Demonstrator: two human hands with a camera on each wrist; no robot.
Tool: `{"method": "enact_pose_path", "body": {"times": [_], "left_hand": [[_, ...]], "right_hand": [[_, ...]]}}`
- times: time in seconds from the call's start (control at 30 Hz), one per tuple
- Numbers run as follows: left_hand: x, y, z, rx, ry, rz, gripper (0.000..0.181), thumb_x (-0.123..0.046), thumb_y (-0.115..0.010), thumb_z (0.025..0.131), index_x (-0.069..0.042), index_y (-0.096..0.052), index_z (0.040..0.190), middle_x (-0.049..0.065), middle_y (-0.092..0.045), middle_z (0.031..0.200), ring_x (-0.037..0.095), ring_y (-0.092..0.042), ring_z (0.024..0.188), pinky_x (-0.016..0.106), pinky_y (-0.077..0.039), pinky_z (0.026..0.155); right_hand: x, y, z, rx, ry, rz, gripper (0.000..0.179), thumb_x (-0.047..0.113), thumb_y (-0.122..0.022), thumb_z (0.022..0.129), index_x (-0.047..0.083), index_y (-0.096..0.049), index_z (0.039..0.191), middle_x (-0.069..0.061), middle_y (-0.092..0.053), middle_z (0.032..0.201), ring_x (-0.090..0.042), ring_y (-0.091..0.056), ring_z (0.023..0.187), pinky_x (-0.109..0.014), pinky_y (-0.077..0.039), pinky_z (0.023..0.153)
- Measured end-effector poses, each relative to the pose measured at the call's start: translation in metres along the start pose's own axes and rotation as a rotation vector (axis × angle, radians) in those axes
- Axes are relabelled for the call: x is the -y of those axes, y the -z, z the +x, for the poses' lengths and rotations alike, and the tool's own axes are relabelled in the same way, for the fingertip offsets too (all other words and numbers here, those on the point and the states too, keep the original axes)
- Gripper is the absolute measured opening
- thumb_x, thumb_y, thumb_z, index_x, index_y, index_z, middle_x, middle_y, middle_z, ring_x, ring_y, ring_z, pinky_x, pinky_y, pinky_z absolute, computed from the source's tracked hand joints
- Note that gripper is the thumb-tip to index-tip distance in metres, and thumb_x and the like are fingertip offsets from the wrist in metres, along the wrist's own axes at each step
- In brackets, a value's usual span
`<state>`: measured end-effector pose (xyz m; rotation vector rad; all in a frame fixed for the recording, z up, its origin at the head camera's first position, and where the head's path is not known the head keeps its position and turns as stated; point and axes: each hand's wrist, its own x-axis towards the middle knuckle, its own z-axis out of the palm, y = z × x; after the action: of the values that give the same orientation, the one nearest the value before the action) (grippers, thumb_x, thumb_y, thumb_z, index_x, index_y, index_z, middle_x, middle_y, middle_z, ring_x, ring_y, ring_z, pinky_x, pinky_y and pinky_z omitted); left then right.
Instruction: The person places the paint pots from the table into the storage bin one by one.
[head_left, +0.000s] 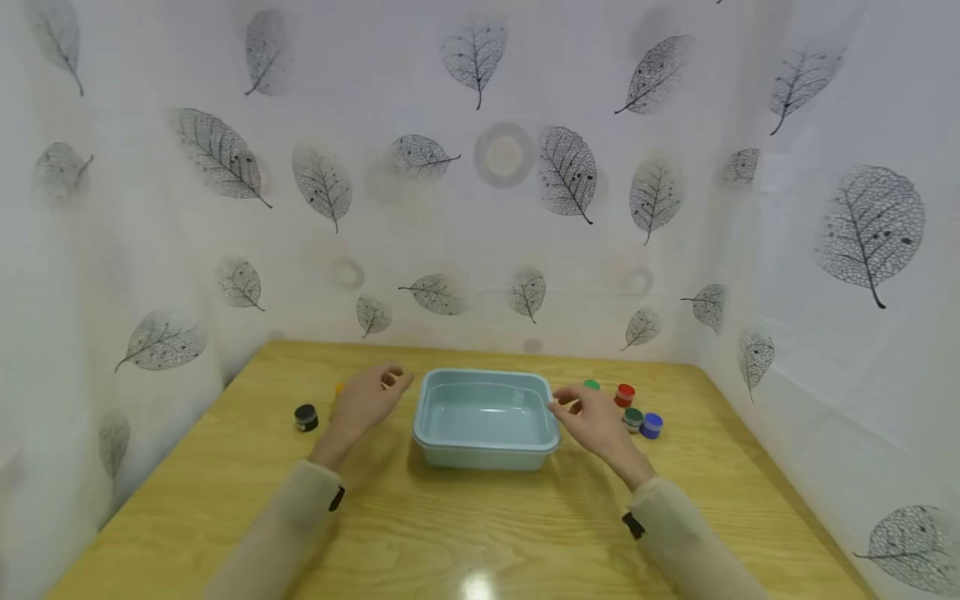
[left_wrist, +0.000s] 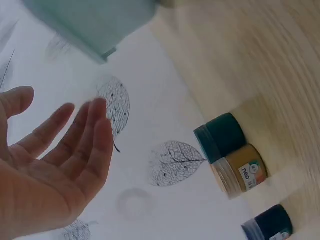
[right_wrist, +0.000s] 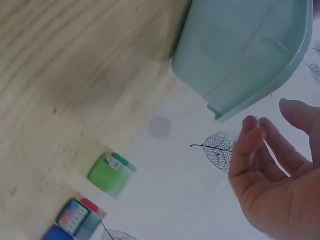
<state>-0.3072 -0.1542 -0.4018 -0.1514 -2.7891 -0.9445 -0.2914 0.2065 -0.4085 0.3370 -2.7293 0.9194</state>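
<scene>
A light blue plastic basin (head_left: 486,458) stands upright in the middle of the wooden table. My left hand (head_left: 367,402) is raised a little to its left, fingers loosely bent with nothing in them. In the left wrist view, a gap separates these fingers (left_wrist: 95,135) from the basin (left_wrist: 100,25). At the basin's right rim hovers my right hand (head_left: 596,423), thumb and fingers apart and holding nothing. Its fingertips (right_wrist: 250,124) are close below the basin's rim (right_wrist: 265,92) in the right wrist view.
Left of the basin are a black paint jar (head_left: 306,417), a mustard-yellow jar (left_wrist: 245,170) and a teal jar (left_wrist: 222,136). On the right stand a green jar (right_wrist: 110,174), a red jar (head_left: 624,395), a dark green jar (head_left: 633,419) and a blue jar (head_left: 652,426). A leaf-print curtain (head_left: 480,233) surrounds the table.
</scene>
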Motion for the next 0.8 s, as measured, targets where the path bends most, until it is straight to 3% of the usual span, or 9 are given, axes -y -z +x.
{"method": "enact_pose_path", "body": {"times": [0.17, 0.3, 0.5, 0.67, 0.8], "left_hand": [[0.012, 0.016, 0.007, 0.099, 0.099, -0.362, 0.052, -0.052, -0.054, 0.097, -0.008, -0.063, 0.124, 0.015, -0.068, 0.109, 0.024, -0.066, 0.094, 0.032, -0.057, 0.074], [0.026, 0.027, 0.012, 0.175, 0.134, -0.550, 0.053, -0.048, -0.052, 0.099, -0.002, -0.061, 0.125, 0.014, -0.068, 0.105, 0.024, -0.066, 0.092, 0.033, -0.057, 0.075], [0.051, 0.047, 0.013, 0.252, 0.193, -0.681, 0.055, -0.049, -0.050, 0.100, -0.001, -0.057, 0.127, 0.003, -0.068, 0.100, 0.015, -0.064, 0.087, 0.033, -0.055, 0.080], [0.075, 0.059, 0.012, 0.285, 0.208, -0.736, 0.045, -0.043, -0.052, 0.101, -0.004, -0.060, 0.122, -0.001, -0.067, 0.102, 0.014, -0.063, 0.089, 0.030, -0.053, 0.078], [0.092, 0.066, 0.010, 0.299, 0.188, -0.710, 0.042, -0.038, -0.054, 0.101, -0.005, -0.058, 0.126, -0.006, -0.068, 0.103, 0.013, -0.063, 0.097, 0.028, -0.053, 0.078]], "right_hand": [[-0.005, -0.001, -0.002, 0.056, -0.144, 0.231, 0.020, 0.024, -0.071, 0.091, 0.010, -0.072, 0.105, -0.005, -0.070, 0.096, -0.018, -0.061, 0.075, -0.028, -0.055, 0.061], [-0.011, -0.003, -0.004, 0.115, -0.226, 0.430, 0.021, 0.021, -0.070, 0.092, 0.005, -0.070, 0.105, -0.005, -0.066, 0.092, -0.021, -0.058, 0.074, -0.030, -0.056, 0.061], [-0.017, -0.006, -0.008, 0.192, -0.307, 0.646, 0.032, 0.018, -0.072, 0.090, -0.002, -0.065, 0.114, -0.002, -0.059, 0.093, -0.016, -0.058, 0.082, -0.025, -0.056, 0.069], [-0.022, -0.008, -0.012, 0.250, -0.307, 0.691, 0.039, 0.016, -0.075, 0.087, -0.002, -0.062, 0.120, -0.004, -0.060, 0.099, -0.016, -0.059, 0.089, -0.029, -0.056, 0.076], [-0.024, -0.010, -0.014, 0.303, -0.285, 0.719, 0.048, 0.017, -0.075, 0.087, -0.003, -0.057, 0.127, -0.012, -0.059, 0.116, -0.018, -0.058, 0.097, -0.032, -0.056, 0.082]]}}
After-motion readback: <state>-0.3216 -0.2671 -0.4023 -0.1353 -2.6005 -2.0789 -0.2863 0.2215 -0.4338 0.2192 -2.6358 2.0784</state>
